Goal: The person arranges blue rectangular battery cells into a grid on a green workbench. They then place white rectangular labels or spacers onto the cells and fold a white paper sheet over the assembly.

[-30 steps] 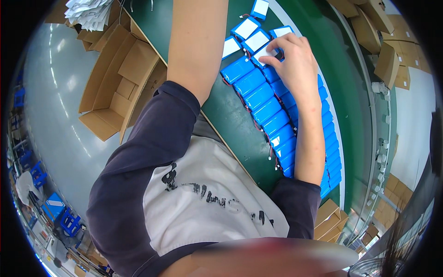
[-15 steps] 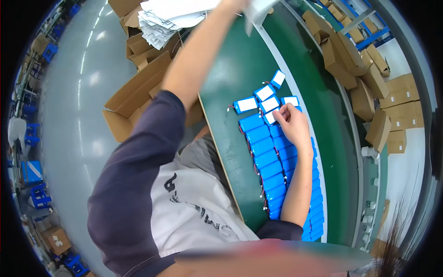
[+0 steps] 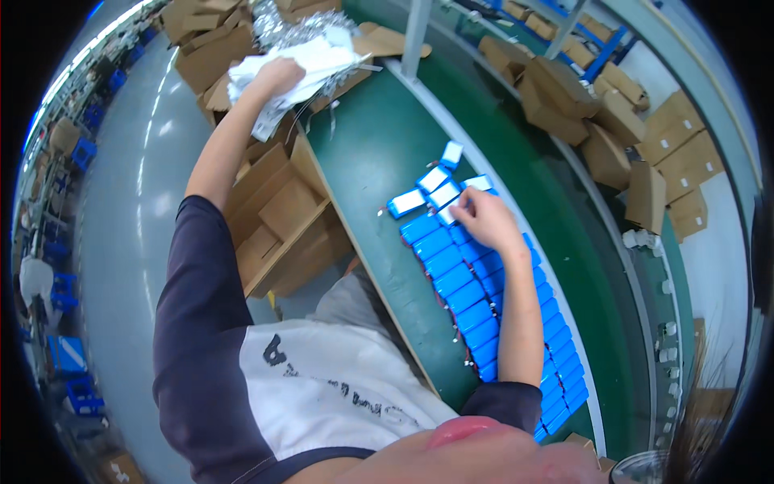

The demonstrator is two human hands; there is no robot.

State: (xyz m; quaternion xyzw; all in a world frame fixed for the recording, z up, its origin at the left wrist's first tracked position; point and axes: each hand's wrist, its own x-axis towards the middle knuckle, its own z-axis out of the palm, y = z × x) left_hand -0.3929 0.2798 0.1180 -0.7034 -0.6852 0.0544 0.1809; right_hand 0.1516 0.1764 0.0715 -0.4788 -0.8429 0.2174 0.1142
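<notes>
My left hand [image 3: 280,76] is at the far left, fingers curled into a heap of white paper [image 3: 326,60] on top of an open box. Its fingertips are partly hidden. My right hand [image 3: 487,219] is over the green table, thumb and fingers pinched at the edge of a blue battery pack with a white label [image 3: 448,212]. Several other white-labelled packs [image 3: 443,194] lie loosely around it. Toward me, plain blue battery packs [image 3: 453,282] lie in close rows, with thin wires and small white connectors along their left ends. My right forearm covers part of these rows.
A large open cardboard box [image 3: 274,202] stands left of the green table [image 3: 363,153]. A metal post [image 3: 416,40] rises at the far end. Along the right, a pale rail [image 3: 516,210] borders a green belt [image 3: 580,242]; more cartons [image 3: 556,97] lie beyond.
My left hand has swung left and down from the far end of the table onto the paper heap. My right hand stays at the labelled packs. The view has shifted.
</notes>
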